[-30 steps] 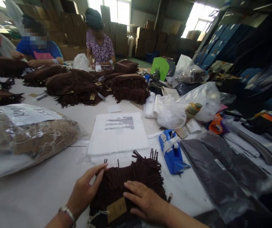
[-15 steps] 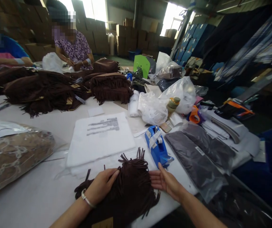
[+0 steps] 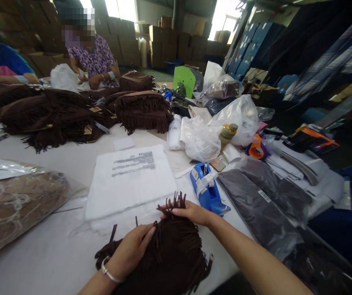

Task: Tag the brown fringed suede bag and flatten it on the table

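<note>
A dark brown fringed bag (image 3: 170, 258) lies at the table's near edge. My left hand (image 3: 133, 248), with a bangle on the wrist, is closed on its left side, thumb on top and fingers partly hidden. At the bag's far end my right hand (image 3: 191, 213) is closed round a bunch of the fringe, with strand tips sticking up past the thumb. Just beyond the bag is a stack of white printed plastic bags (image 3: 133, 184). A blue tape dispenser (image 3: 208, 190) stands to the right of my right hand.
Brown fringed bags (image 3: 143, 112) are heaped at the back left. A clear-wrapped brown bundle (image 3: 19, 200) lies at the left, grey bagged items (image 3: 256, 192) at the right. Behind the dispenser are a crumpled plastic bag (image 3: 199, 139) and a phone (image 3: 217, 164). Two people work across the table.
My right hand has moved from the bag's right side to its far end and closed on the fringe there. My left hand keeps its hold on the left side.
</note>
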Motion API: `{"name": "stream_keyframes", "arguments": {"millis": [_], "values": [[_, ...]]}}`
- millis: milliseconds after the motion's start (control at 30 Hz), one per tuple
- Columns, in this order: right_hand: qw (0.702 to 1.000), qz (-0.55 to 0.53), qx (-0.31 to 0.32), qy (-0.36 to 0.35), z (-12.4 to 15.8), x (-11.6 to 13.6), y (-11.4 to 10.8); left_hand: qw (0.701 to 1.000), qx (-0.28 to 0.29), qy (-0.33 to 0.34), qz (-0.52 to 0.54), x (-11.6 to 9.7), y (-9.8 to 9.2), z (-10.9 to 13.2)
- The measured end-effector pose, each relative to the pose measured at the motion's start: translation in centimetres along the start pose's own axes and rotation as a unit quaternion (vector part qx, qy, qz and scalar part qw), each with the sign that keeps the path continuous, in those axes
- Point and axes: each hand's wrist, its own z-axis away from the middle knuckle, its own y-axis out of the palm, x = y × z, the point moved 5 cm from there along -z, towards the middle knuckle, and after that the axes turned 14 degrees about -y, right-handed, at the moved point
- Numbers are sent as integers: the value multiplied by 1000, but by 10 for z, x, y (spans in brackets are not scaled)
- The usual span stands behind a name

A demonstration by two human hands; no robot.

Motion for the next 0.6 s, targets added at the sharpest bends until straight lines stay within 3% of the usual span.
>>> {"name": "stream_keyframes", "arguments": {"millis": [67,133,167,233,367,500,600], "values": [[964,251,68,-53,10,7,12,1000,-4,2,1,2,1,-3],[893,426,121,-84,23,4,27,999,-25,29,-30,2,3,-3],[866,473,135,-87,30,-1,34,996,-34,51,-58,0,5,-2],[844,511,144,-76,42,-12,46,985,-36,104,-131,-6,11,4],[856,500,121,-60,67,-24,63,951,-7,187,-246,-13,29,25],[904,407,81,-104,83,-7,68,938,-16,206,-279,-12,39,42],[920,355,-73,-152,68,16,41,935,-29,213,-282,-11,42,48]]}}
